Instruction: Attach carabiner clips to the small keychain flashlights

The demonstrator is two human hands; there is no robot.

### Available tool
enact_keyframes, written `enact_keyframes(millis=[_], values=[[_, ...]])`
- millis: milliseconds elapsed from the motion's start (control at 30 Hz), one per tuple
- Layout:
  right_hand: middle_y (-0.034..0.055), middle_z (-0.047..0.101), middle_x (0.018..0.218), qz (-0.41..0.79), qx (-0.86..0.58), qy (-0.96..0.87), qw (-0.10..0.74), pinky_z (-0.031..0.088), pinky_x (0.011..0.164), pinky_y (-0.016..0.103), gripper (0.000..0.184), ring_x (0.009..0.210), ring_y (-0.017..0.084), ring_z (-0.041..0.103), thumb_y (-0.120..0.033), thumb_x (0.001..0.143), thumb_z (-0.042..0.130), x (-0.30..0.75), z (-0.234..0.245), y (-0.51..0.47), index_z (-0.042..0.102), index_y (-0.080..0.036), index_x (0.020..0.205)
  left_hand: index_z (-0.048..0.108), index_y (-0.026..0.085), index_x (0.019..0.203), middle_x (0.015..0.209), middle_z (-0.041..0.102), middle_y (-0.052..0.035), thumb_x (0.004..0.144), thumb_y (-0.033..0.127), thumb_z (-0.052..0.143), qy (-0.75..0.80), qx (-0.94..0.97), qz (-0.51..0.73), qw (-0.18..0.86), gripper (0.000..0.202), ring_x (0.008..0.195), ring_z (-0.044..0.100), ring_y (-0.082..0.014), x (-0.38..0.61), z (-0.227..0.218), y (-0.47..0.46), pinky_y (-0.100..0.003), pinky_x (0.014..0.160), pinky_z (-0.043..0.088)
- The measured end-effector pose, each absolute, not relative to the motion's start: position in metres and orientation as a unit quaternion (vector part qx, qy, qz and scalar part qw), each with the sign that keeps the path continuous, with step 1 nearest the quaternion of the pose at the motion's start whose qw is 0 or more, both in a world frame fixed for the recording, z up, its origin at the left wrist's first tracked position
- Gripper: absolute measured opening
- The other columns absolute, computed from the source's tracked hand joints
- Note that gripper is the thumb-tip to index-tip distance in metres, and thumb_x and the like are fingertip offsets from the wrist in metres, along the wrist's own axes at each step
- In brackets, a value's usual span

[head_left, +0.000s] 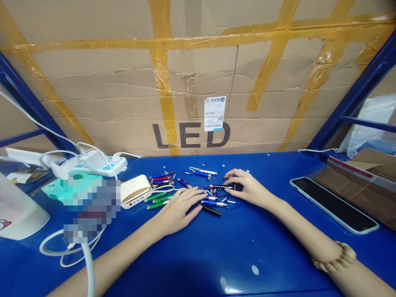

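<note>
Several small pen-shaped keychain lights lie in a loose group on the blue table, some with carabiner clips. My left hand [182, 209] rests palm down over the middle of the group, fingers stretched out, covering part of it. Green penlights [159, 201] are beside its wrist side. A plain black one [211, 211] lies just past its thumb. My right hand [247, 186] is at the group's right side, thumb and fingers curled around the end of a black penlight [220, 187]. Blue penlights [213, 203] lie below it, and a silver one [207, 171] farther back.
Left of the group are a cream power bank [135, 190], a white power strip [108, 166], cables and a white cup-like container [21, 210]. A phone [334, 204] lies at right beside an opened carton [365, 185]. A large taped cardboard box [108, 95] stands behind.
</note>
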State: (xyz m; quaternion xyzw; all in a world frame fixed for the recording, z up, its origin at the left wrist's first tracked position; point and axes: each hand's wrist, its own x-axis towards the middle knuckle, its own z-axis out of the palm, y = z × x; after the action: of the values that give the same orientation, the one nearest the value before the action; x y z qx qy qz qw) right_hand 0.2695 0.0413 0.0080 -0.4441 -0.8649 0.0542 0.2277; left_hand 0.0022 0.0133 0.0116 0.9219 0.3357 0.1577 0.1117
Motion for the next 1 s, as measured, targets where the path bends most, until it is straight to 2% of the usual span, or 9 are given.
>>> enact_keyframes(millis=[200, 333, 433, 533, 633, 800, 1000], values=[[0.0067, 0.061, 0.102, 0.057, -0.439, -0.853, 0.277, 0.044, 0.085, 0.037, 0.016, 0.097, 0.021, 0.056, -0.031, 0.086, 0.051, 0.271, 0.011, 0.041, 0.062, -0.022, 0.094, 0.042, 0.025, 0.132, 0.142, 0.04, -0.0061, 0.093, 0.033, 0.038, 0.375, 0.907, 0.171, 0.083, 0.04, 0.133, 0.031, -0.0251, 0.001, 0.01, 0.013, -0.05, 0.106, 0.027], [0.0056, 0.066, 0.097, 0.061, -0.468, -0.845, 0.252, 0.046, 0.079, 0.037, 0.02, 0.09, 0.021, 0.06, -0.032, 0.088, 0.048, 0.269, 0.014, 0.038, 0.061, -0.022, 0.099, 0.037, 0.024, 0.136, 0.144, 0.037, -0.0065, 0.093, 0.04, 0.034, 0.398, 0.902, 0.151, 0.072, 0.046, 0.136, 0.025, -0.0255, 0.002, 0.006, 0.014, -0.052, 0.106, 0.026], [0.0049, 0.068, 0.094, 0.072, -0.47, -0.847, 0.237, 0.047, 0.076, 0.035, 0.022, 0.085, 0.02, 0.061, -0.033, 0.088, 0.048, 0.267, 0.015, 0.036, 0.062, -0.022, 0.1, 0.044, 0.02, 0.131, 0.141, 0.041, -0.0086, 0.094, 0.038, 0.033, 0.426, 0.886, 0.182, 0.028, 0.043, 0.134, 0.029, -0.0261, 0.002, 0.003, 0.016, -0.051, 0.105, 0.028], [0.0045, 0.068, 0.093, 0.07, -0.461, -0.852, 0.238, 0.047, 0.075, 0.033, 0.019, 0.085, 0.019, 0.061, -0.032, 0.087, 0.049, 0.268, 0.014, 0.037, 0.063, -0.022, 0.097, 0.051, 0.016, 0.125, 0.136, 0.048, -0.0107, 0.094, 0.026, 0.031, 0.46, 0.858, 0.224, -0.045, 0.038, 0.132, 0.033, -0.026, -0.002, 0.002, 0.024, -0.048, 0.104, 0.031], [0.0045, 0.067, 0.092, 0.063, -0.456, -0.856, 0.237, 0.047, 0.073, 0.033, 0.017, 0.084, 0.02, 0.061, -0.03, 0.085, 0.052, 0.268, 0.012, 0.039, 0.062, -0.022, 0.095, 0.05, 0.016, 0.126, 0.136, 0.047, -0.011, 0.092, 0.019, 0.031, 0.485, 0.841, 0.224, -0.091, 0.038, 0.131, 0.035, -0.0277, -0.008, -0.001, 0.035, -0.047, 0.1, 0.034], [0.0047, 0.066, 0.093, 0.075, -0.452, -0.857, 0.238, 0.047, 0.076, 0.034, 0.017, 0.086, 0.02, 0.061, -0.028, 0.085, 0.052, 0.264, 0.01, 0.037, 0.063, -0.022, 0.097, 0.049, 0.021, 0.126, 0.132, 0.053, -0.0072, 0.092, 0.016, 0.032, 0.477, 0.86, 0.165, -0.077, 0.038, 0.125, 0.043, -0.0267, -0.015, -0.009, 0.045, -0.044, 0.095, 0.038], [0.0052, 0.062, 0.104, 0.063, -0.434, -0.865, 0.242, 0.043, 0.084, 0.037, 0.02, 0.098, 0.021, 0.057, -0.029, 0.087, 0.051, 0.248, 0.011, 0.032, 0.064, -0.024, 0.101, 0.049, 0.02, 0.126, 0.112, 0.058, -0.0108, 0.093, 0.017, 0.033, 0.439, 0.876, 0.172, -0.102, 0.037, 0.104, 0.053, -0.0255, -0.013, -0.014, 0.042, -0.039, 0.087, 0.04]])
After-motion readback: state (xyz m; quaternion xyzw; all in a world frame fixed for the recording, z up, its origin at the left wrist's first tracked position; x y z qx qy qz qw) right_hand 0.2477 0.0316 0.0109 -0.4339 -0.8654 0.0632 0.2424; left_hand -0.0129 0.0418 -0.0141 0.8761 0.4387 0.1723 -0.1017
